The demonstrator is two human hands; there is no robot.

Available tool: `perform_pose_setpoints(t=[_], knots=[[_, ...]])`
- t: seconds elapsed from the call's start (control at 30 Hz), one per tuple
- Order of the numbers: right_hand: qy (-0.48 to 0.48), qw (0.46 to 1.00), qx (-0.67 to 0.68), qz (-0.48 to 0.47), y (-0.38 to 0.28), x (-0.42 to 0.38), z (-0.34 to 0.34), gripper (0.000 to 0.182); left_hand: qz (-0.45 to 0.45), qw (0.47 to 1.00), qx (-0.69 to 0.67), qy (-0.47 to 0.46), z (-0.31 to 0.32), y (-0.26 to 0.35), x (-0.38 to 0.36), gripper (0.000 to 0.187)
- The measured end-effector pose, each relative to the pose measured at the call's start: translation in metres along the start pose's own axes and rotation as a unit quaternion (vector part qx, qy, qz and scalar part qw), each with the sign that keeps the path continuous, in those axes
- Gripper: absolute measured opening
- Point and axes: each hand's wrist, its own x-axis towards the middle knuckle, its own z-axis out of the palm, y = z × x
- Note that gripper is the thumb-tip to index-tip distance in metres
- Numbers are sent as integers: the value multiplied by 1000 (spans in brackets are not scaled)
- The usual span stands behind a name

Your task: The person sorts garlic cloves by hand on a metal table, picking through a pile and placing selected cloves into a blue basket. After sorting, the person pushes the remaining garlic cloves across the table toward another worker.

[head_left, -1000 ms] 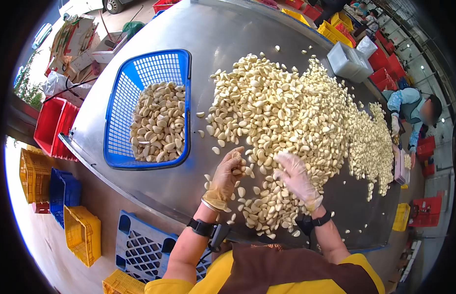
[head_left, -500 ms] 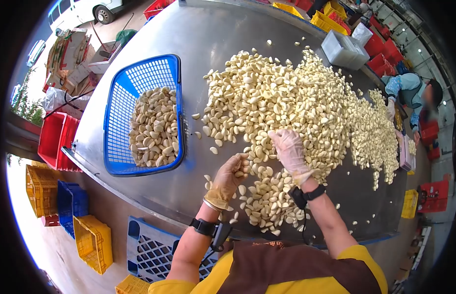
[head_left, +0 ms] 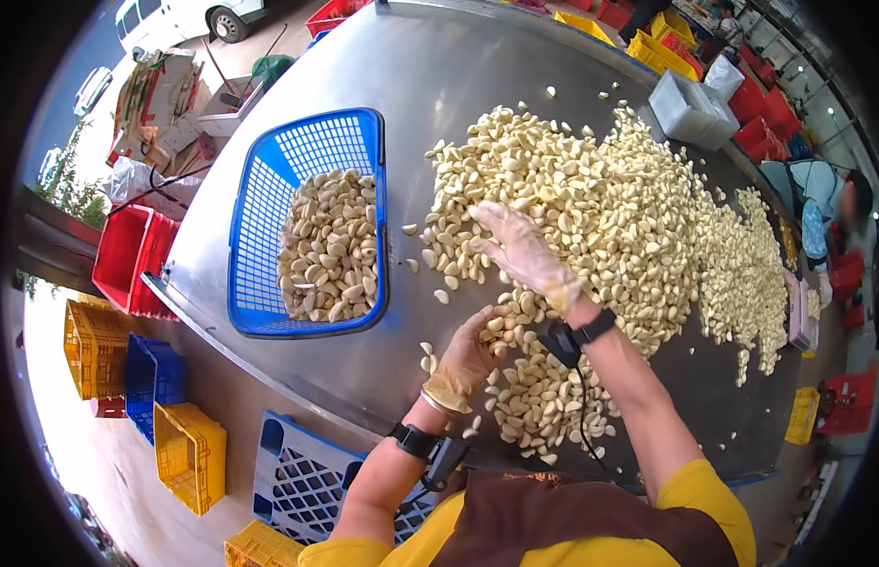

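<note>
Nearest me, the worker is wearing a brown apron (head_left: 553, 520) over yellow sleeves, and a pallet (head_left: 266, 471) is lying on the floor beside the table. The left hand (head_left: 466, 354), in a thin glove, is curling around a few garlic cloves (head_left: 498, 325), thumb and fingers closing on them just above the metal table (head_left: 411, 76). A loose spread of cloves (head_left: 548, 411) is lying to its right. Farther in, the right hand (head_left: 520, 248), also gloved, is reaching across with its fingers apart and holding nothing I can see; whether it is touching the cloves underneath, I can't tell. It is hovering at the left edge of the big heap (head_left: 600, 208). Over to the left, a blue basket (head_left: 255, 279) is standing partly filled with darker cloves (head_left: 331, 246). Beyond the heap, clear plastic bins (head_left: 690, 109) are sitting near the table's far edge, and another person (head_left: 815, 217) is bending at the right. Outside, a white van (head_left: 179, 21) is standing.
</note>
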Motion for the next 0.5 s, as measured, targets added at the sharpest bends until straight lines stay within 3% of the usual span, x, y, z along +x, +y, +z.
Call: perform_pose_setpoints(t=[0.1,0.17,0.2,0.3,0.5], knots=[[-42,992,-112,-38,5,65,23,67,36,997,-56,-48,0,9,-6,29],[-154,967,-200,42,-4,76,39,78,134,981,-130,-46,-6,11,-4,29],[-152,957,-246,23,-3,69,50,83,160,974,-158,-31,-12,13,-3,29],[-249,946,-209,2,-27,22,31,86,226,956,-187,-19,-20,20,-5,28],[-282,940,-186,36,-58,-140,7,85,259,948,-167,84,-12,18,-4,28]])
